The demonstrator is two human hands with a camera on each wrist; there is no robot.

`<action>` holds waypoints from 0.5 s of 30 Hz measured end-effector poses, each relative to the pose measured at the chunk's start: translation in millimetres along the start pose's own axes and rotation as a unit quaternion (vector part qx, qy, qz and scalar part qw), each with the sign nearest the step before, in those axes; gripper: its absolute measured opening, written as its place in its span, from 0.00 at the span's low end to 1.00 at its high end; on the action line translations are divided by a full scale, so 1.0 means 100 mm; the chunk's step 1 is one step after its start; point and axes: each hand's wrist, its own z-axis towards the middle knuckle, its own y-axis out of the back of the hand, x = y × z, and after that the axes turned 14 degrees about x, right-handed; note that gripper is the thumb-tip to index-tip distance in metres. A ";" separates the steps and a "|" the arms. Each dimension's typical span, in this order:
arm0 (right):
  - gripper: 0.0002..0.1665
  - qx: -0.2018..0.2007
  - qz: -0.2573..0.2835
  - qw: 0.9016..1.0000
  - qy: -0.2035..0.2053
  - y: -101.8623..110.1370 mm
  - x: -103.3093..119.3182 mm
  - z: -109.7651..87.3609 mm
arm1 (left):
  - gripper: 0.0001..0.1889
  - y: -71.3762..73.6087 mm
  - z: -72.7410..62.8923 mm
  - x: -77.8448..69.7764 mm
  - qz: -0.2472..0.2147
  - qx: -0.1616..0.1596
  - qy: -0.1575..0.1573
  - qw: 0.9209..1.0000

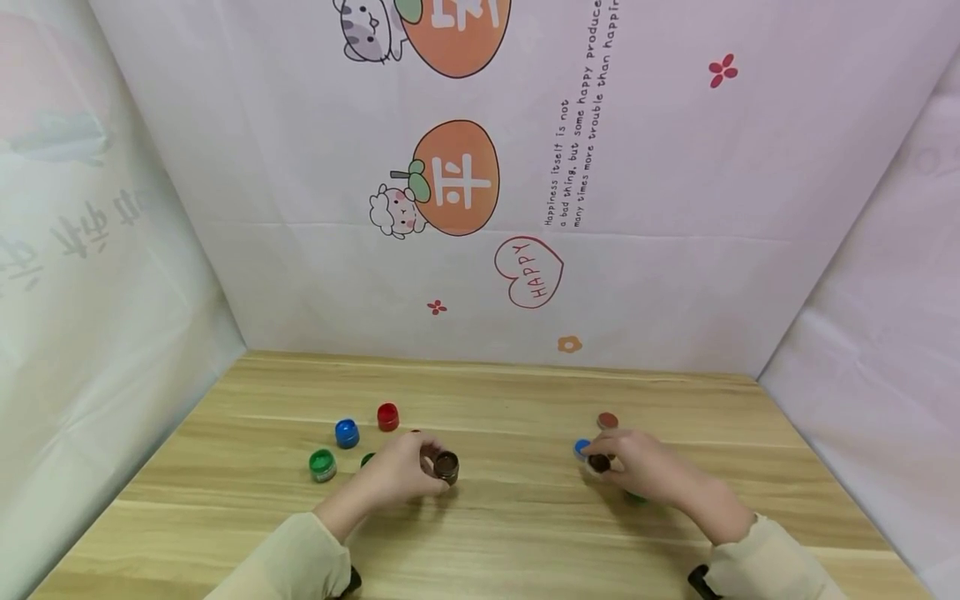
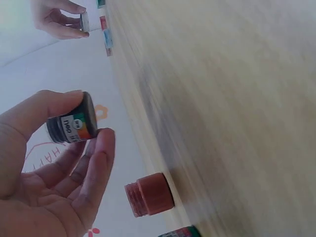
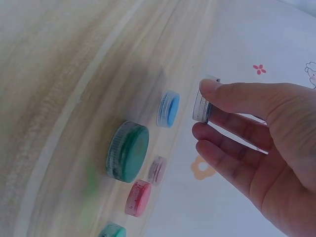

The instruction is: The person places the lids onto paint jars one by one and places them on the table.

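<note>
My left hand [image 1: 397, 475] pinches a small dark paint jar [image 1: 446, 468] between thumb and fingers, its open mouth facing up in the head view. The left wrist view shows this jar [image 2: 74, 123] raised off the wooden table, with a coloured label on its side. On the right, my right hand [image 1: 652, 467] holds a round lid [image 1: 598, 463] with a dark inner face by its rim. In the right wrist view this lid [image 3: 201, 104] is apart from the table, near a blue lid [image 3: 169, 109] and a larger-looking green lid [image 3: 128, 152].
Left of the left hand stand open jars: green [image 1: 322, 467], blue [image 1: 347, 434] and red [image 1: 387, 417]. A reddish-brown jar [image 2: 150, 195] stands behind that hand. Around the right hand lie a brown lid [image 1: 608, 421], a red lid [image 3: 138, 198] and another green lid [image 3: 113, 230]. White printed cloth encloses the table.
</note>
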 end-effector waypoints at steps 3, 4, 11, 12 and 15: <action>0.21 0.005 0.003 1.000 -0.004 0.01 0.02 0.01 | 0.19 0.00 0.01 0.01 -0.024 -0.004 -0.006 1.000; 0.20 0.005 0.002 1.000 -0.002 0.01 0.03 0.01 | 0.19 0.00 0.01 0.02 -0.032 -0.007 -0.007 0.999; 0.20 0.010 0.004 1.000 0.006 0.04 0.07 0.04 | 0.20 0.00 0.04 0.04 -0.096 -0.021 -0.023 0.995; 0.21 0.010 0.005 1.000 0.005 0.05 0.08 0.04 | 0.20 0.00 0.04 0.04 -0.103 -0.022 -0.024 0.994; 0.21 0.013 0.011 1.000 0.006 0.09 0.10 0.07 | 0.20 0.00 0.04 0.03 -0.119 -0.024 -0.026 0.992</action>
